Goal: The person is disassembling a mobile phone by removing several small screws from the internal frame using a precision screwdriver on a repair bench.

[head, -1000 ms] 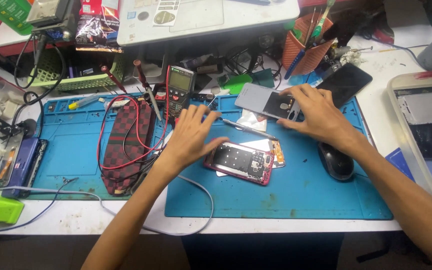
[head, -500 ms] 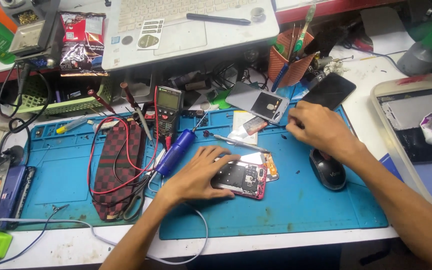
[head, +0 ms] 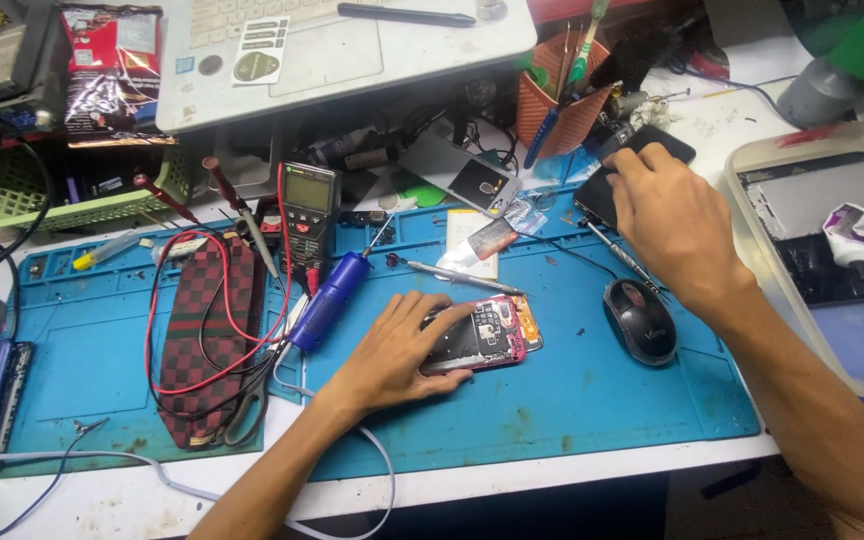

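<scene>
My left hand [head: 400,348] rests on an opened phone with a pink-red frame [head: 487,336], lying on the blue work mat [head: 572,400]; its fingers grip the phone's left end. My right hand [head: 674,220] reaches to the back right and lies on a black phone screen [head: 602,200] at the mat's far edge, fingers curled over it. A grey phone back cover [head: 460,172] lies behind the mat. A thin screwdriver [head: 447,273] lies just behind the opened phone.
A black mouse [head: 642,320] sits right of the phone. A blue-handled tool [head: 330,298], a multimeter [head: 308,212] with red leads and a checkered pouch [head: 204,340] lie left. An orange tool cup [head: 562,100], a laptop [head: 332,45] and a clear tray [head: 812,230] surround the mat.
My right hand moved from the grey back cover rightward onto the black screen. My left hand settled on the pink-framed phone. The view shifted down and left.
</scene>
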